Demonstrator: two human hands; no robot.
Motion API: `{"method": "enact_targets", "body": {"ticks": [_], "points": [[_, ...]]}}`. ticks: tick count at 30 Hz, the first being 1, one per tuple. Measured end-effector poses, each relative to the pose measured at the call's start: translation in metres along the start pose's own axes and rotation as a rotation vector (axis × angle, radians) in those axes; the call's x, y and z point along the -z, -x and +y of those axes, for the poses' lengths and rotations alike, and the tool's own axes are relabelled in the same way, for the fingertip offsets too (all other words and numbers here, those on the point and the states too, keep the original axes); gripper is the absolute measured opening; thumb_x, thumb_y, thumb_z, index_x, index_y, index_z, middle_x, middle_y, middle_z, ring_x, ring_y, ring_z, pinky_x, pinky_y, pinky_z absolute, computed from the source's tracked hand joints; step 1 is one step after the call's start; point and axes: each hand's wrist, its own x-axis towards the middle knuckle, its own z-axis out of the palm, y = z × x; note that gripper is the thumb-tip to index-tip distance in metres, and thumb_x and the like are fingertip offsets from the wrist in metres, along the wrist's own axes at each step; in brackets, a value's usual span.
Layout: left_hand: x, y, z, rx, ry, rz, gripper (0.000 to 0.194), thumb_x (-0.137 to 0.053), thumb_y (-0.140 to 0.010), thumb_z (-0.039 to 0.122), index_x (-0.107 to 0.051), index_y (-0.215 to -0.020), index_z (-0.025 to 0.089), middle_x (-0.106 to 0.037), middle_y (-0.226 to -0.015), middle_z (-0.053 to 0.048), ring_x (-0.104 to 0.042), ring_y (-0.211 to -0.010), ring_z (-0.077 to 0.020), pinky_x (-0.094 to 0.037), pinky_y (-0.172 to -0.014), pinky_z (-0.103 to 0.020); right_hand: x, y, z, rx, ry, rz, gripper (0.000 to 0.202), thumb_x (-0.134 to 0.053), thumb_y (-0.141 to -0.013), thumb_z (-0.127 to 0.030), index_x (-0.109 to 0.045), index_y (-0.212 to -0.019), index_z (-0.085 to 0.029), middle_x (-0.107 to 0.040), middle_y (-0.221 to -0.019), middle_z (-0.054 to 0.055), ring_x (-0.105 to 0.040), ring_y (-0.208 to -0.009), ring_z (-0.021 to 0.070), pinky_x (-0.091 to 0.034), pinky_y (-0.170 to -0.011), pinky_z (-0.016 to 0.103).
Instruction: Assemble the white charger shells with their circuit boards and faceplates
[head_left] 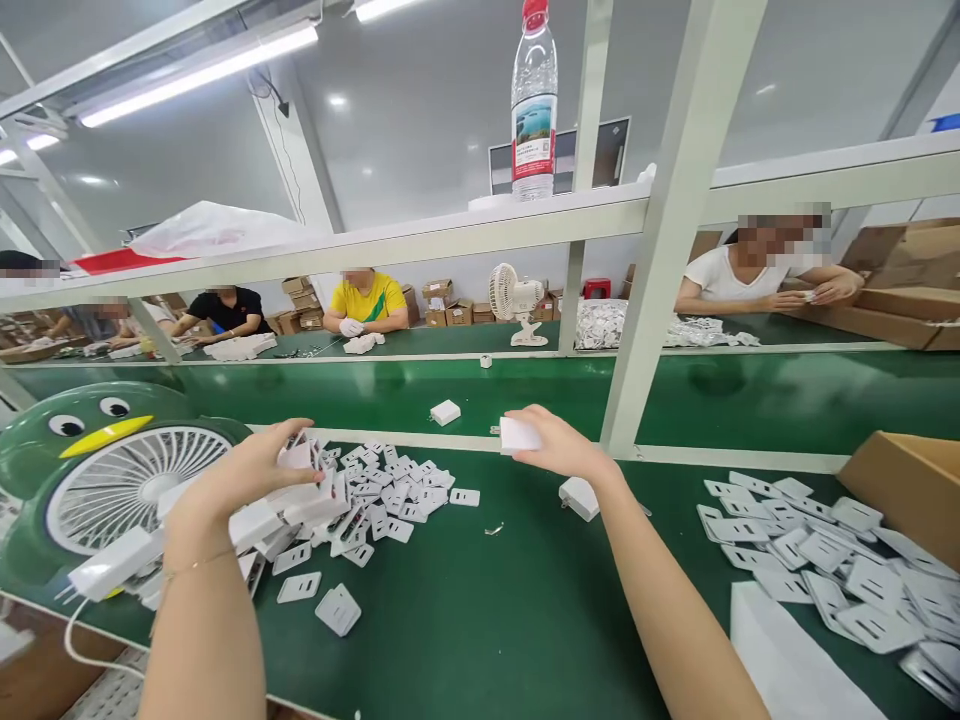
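Observation:
My right hand (559, 442) grips a white plug charger (519, 436) by its sides, above the near rail of the green belt; its prongs point left. On the left, my left hand (247, 475) curves its thumb and fingers around a white charger (298, 457) at the edge of a heap. That heap mixes charger bodies and flat white slotted face plates (390, 490). Beneath my right forearm lies another charger (580, 497). One more charger (445, 412) rests on the belt (360, 395) beyond the rail.
A green fan (97, 470) with a bird face stands at left. Slotted plates (810, 550) lie at right beside a cardboard box (907, 490). A white post (664, 230) rises from the rail; a bottle (534, 120) stands on the shelf. Co-workers (367, 300) sit across the belt.

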Motion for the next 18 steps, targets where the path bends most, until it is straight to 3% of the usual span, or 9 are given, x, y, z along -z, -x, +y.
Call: {"method": "enact_targets", "body": {"ticks": [2,4,5,7,10,12,15,17,18], "points": [[-0.003,0.004,0.023,-0.054,0.008,0.115,0.084,-0.064,-0.079,0.070,-0.052,-0.144,0.018,-0.054,-0.151,-0.020,-0.050,-0.139,-0.0459,-0.046,-0.112,-0.061,0.013,0.009,-0.015,0.076,-0.039,0.071,0.063,-0.069,-0.091,-0.030,-0.045,-0.150,-0.025,-0.050,-0.150,0.010,-0.054,-0.134,0.0305,-0.051,-0.105,0.043],[-0.016,0.009,0.061,-0.178,0.043,0.205,0.084,-0.062,-0.085,0.070,-0.042,-0.151,0.022,-0.046,-0.159,-0.015,-0.042,-0.147,-0.0394,-0.036,-0.122,-0.057,0.020,0.019,-0.031,0.147,-0.069,0.119,0.069,-0.069,-0.090,-0.028,-0.040,-0.152,-0.028,-0.046,-0.154,0.008,-0.048,-0.140,0.0294,-0.050,-0.108,0.043],[-0.027,0.010,0.083,-0.281,0.073,0.229,0.081,-0.065,-0.087,0.067,-0.040,-0.152,0.026,-0.044,-0.161,-0.010,-0.040,-0.149,-0.0346,-0.035,-0.124,-0.052,0.022,0.024,-0.039,0.182,-0.082,0.135,0.071,-0.070,-0.089,-0.026,-0.038,-0.152,-0.030,-0.046,-0.154,0.008,-0.047,-0.141,0.0290,-0.050,-0.108,0.043],[-0.056,0.013,0.126,-0.616,0.282,0.232,0.079,-0.076,-0.088,0.050,-0.039,-0.154,0.025,-0.044,-0.160,-0.013,-0.041,-0.148,-0.0353,-0.034,-0.124,-0.055,0.023,0.035,-0.055,0.279,-0.102,0.165,0.071,-0.070,-0.088,-0.022,-0.038,-0.151,-0.030,-0.050,-0.151,0.008,-0.051,-0.137,0.0289,-0.052,-0.106,0.043],[-0.098,0.011,0.168,-0.716,0.383,0.209,0.076,-0.085,-0.083,0.030,-0.046,-0.148,0.028,-0.061,-0.143,-0.011,-0.058,-0.133,-0.0348,-0.047,-0.113,-0.053,0.021,0.051,-0.077,0.455,-0.103,0.221,0.067,-0.066,-0.090,-0.014,-0.038,-0.148,-0.031,-0.056,-0.143,0.009,-0.057,-0.129,0.0292,-0.055,-0.102,0.045],[-0.113,0.007,0.175,-0.714,0.465,0.223,0.071,-0.078,-0.085,0.018,-0.045,-0.147,0.028,-0.062,-0.142,-0.011,-0.061,-0.129,-0.0331,-0.052,-0.106,-0.050,0.021,0.055,-0.084,0.536,-0.123,0.254,0.064,-0.060,-0.094,-0.012,-0.037,-0.149,-0.034,-0.056,-0.143,0.008,-0.055,-0.132,0.0281,-0.053,-0.106,0.048],[-0.112,0.000,0.166,-0.718,0.622,0.265,0.065,-0.071,-0.088,0.013,-0.045,-0.145,0.031,-0.059,-0.145,-0.008,-0.060,-0.131,-0.0282,-0.053,-0.107,-0.045,0.024,0.036,-0.072,0.561,-0.312,0.261,0.066,-0.062,-0.100,-0.024,-0.025,-0.152,-0.039,-0.047,-0.153,0.007,-0.054,-0.137,0.0255,-0.051,-0.113,0.047],[-0.101,-0.001,0.158,-0.724,0.712,0.290,0.060,-0.072,-0.089,0.015,-0.048,-0.141,0.033,-0.060,-0.143,-0.006,-0.061,-0.130,-0.0256,-0.053,-0.108,-0.041,0.022,0.003,-0.049,0.443,-0.346,0.254,0.064,-0.051,-0.106,-0.034,-0.011,-0.156,-0.038,-0.041,-0.158,0.009,-0.054,-0.137,0.0224,-0.051,-0.112,0.043],[-0.095,0.000,0.154,-0.731,0.749,0.301,0.059,-0.073,-0.089,0.017,-0.048,-0.139,0.034,-0.061,-0.143,-0.006,-0.061,-0.130,-0.0247,-0.053,-0.108,-0.039,0.018,-0.019,-0.034,0.308,-0.234,0.260,0.055,-0.037,-0.111,-0.033,-0.007,-0.157,-0.037,-0.041,-0.159,0.009,-0.052,-0.139,0.0189,-0.051,-0.113,0.040]]}}
